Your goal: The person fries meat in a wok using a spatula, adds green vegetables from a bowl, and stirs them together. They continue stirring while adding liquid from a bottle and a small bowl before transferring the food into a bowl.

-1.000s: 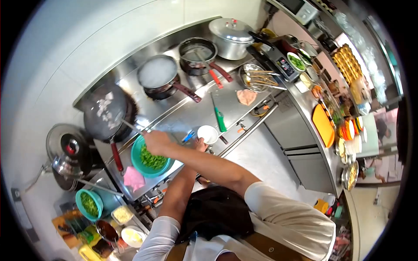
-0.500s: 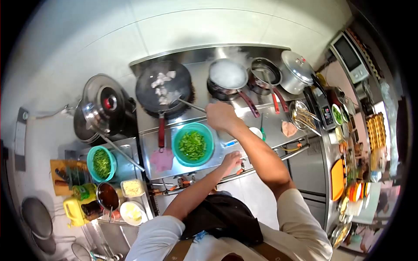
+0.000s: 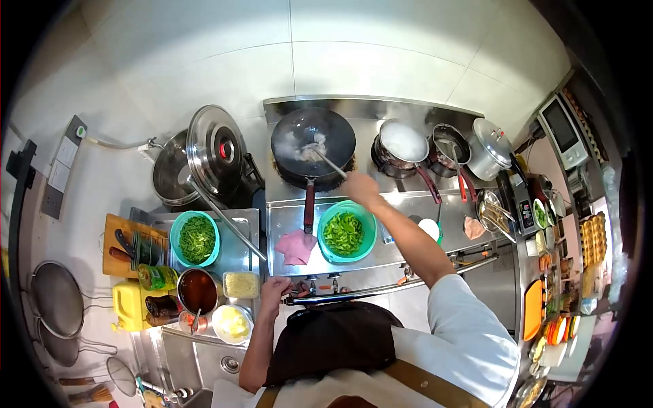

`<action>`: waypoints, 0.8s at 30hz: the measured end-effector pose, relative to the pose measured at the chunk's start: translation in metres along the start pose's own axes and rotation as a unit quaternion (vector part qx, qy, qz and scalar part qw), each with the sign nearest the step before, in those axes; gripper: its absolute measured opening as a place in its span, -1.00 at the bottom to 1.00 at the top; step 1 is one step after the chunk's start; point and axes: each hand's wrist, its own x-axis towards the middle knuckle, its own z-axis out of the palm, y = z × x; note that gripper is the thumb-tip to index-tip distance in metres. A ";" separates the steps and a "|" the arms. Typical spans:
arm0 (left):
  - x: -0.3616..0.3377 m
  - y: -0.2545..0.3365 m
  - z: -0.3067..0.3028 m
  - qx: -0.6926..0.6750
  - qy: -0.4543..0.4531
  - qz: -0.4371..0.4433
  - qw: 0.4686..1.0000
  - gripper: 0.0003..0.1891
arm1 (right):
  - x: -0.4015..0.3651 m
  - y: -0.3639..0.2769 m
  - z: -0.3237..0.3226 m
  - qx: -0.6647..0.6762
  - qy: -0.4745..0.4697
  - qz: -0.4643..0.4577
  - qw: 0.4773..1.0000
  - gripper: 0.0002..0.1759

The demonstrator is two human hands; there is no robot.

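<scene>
My right hand (image 3: 362, 189) is closed round the handle of a long-handled metal wok utensil (image 3: 331, 163). Its far end is in the dark wok (image 3: 314, 126), among pale food pieces (image 3: 313, 149) and steam. The wok's red handle (image 3: 309, 204) points toward me, with no hand on it. My left hand (image 3: 275, 291) is low at the stove's front edge, near the left end of the metal rail (image 3: 326, 296). Its fingers look curled, and nothing shows in them. Between my arms stands a turquoise bowl (image 3: 347, 231) of cut green vegetables, beside a pink cloth (image 3: 295, 247).
Right of the wok are a steaming pot (image 3: 403, 141), a small saucepan (image 3: 451, 144) and a pressure cooker (image 3: 491, 146). At left are a large lidded pot (image 3: 178, 166), a second turquoise bowl (image 3: 195, 238), a pot of dark red liquid (image 3: 197, 290) and a yellow jug (image 3: 129, 306).
My view has shifted, moving the stove rightward in the picture. The pale pieces are now gathered near the utensil's end, with more steam. My left hand has moved left, away from beneath the bowl's right side.
</scene>
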 end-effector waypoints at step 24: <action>0.146 0.083 0.137 0.013 0.031 0.019 0.999 -0.75 | -0.080 -0.010 -0.071 -0.108 -0.072 0.006 0.992 -0.75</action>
